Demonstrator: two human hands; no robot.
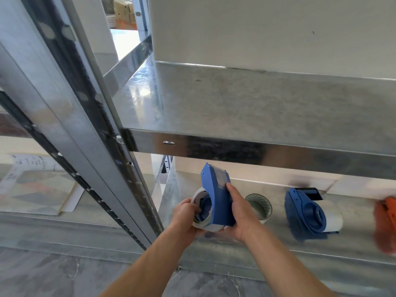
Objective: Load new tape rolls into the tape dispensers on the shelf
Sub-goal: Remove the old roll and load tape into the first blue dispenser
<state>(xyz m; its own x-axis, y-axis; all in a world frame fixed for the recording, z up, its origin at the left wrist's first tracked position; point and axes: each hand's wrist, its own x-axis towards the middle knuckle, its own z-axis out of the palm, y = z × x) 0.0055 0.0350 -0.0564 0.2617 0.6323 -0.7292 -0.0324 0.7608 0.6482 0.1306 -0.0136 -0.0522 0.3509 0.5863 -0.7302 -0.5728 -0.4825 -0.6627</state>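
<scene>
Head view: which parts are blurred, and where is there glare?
Head view: the orange object at the right edge is smeared by blur; the second blue dispenser is slightly soft; glare lies on the upper shelf; the held blue dispenser is fairly sharp.

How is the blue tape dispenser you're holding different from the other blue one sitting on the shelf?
The held dispenser is gripped by the right hand, nose up, above the lower shelf; the shelf dispenser lies there on its side, untouched. The held one's tape roll is being worked on by the left hand; the shelf one's white roll already sits on its hub. Both are blue plastic, similarly shaped.
</scene>
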